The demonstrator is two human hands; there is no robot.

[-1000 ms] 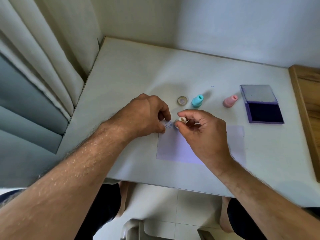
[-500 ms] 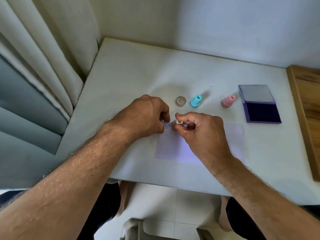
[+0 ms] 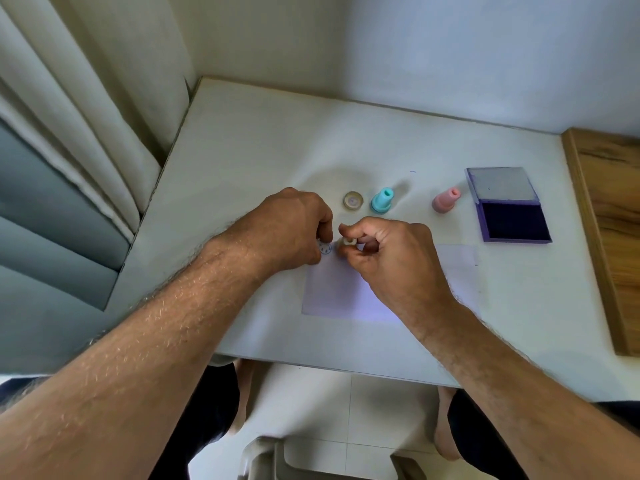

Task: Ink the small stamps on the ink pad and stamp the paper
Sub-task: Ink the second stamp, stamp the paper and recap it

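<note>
Lilac paper (image 3: 341,292) lies on the white table (image 3: 242,161), one blue stamped mark (image 3: 325,248) at its far-left corner. Right hand (image 3: 391,258) pinches a small cream stamp (image 3: 348,241) down beside the mark. Left hand (image 3: 294,230) rests curled on that corner; whether it holds anything, cannot tell. Teal stamp (image 3: 382,200), pink stamp (image 3: 445,200), loose cap (image 3: 353,201) and open purple ink pad (image 3: 512,221) sit beyond.

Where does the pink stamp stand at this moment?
In the head view, the pink stamp stands upright on the table, right of the teal stamp and just left of the open ink pad.
</note>
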